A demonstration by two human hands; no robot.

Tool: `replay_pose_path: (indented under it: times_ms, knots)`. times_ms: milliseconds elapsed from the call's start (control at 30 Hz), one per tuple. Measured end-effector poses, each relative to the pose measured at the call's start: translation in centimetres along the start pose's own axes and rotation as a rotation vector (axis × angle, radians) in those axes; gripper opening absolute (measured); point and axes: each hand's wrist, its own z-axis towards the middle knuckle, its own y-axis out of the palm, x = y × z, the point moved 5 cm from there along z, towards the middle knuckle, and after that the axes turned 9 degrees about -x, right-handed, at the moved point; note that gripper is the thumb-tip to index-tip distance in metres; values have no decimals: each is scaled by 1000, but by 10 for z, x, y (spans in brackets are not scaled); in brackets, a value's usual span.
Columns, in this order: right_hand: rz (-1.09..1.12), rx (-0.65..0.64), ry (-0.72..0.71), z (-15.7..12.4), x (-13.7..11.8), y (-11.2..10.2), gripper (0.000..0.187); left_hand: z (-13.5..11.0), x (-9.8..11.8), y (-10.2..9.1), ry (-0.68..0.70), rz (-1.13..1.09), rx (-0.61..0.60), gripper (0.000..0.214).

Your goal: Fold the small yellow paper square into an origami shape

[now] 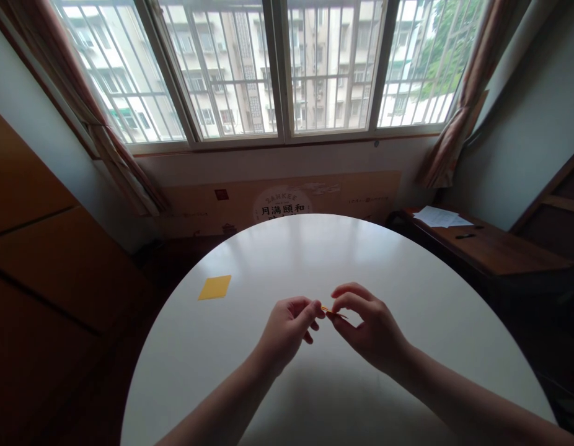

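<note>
Between my two hands, above the round white table [212, 384], is a small folded piece of orange-yellow paper [341, 315], seen nearly edge-on. My left hand [291, 325] pinches its left end between thumb and forefinger, the other fingers curled. My right hand [368, 322] grips it from the right, thumb below and forefinger above. Much of the paper is hidden by the fingertips, so its folds cannot be made out. A flat yellow paper square [215, 287] lies on the table to the left, apart from both hands.
A wooden side table [510, 248] at the right bears white paper sheets [440, 217] and a small dark object [464, 236]. A wooden cabinet [36, 272] stands at the left. Beyond the table are a printed cardboard panel [240, 201] and a barred window [331, 74] between tied curtains.
</note>
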Motion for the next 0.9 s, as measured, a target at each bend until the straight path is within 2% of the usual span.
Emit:
replay_pose_path:
  times_ms: [300, 433, 500, 633, 800, 900]
  knots:
    - [-97, -5, -65, -4, -13, 2, 13, -1, 2, 1, 58, -3, -7, 36]
    - [3, -39, -65, -5, -11, 2, 8, 1, 1, -3, 51, 18, 27, 34]
    - [164, -36, -2, -5, -3, 1, 18, 1, 2, -6, 47, 40, 42, 32]
    - [471, -19, 233, -5, 19, 4, 34, 1, 4, -8, 35, 92, 29, 29]
    - [669, -164, 424, -4, 29, 17, 33, 0, 6, -7, 35, 110, 3, 27]
    - [774, -148, 492, -5, 28, 19, 33, 0, 4, -9, 29, 27, 23, 32]
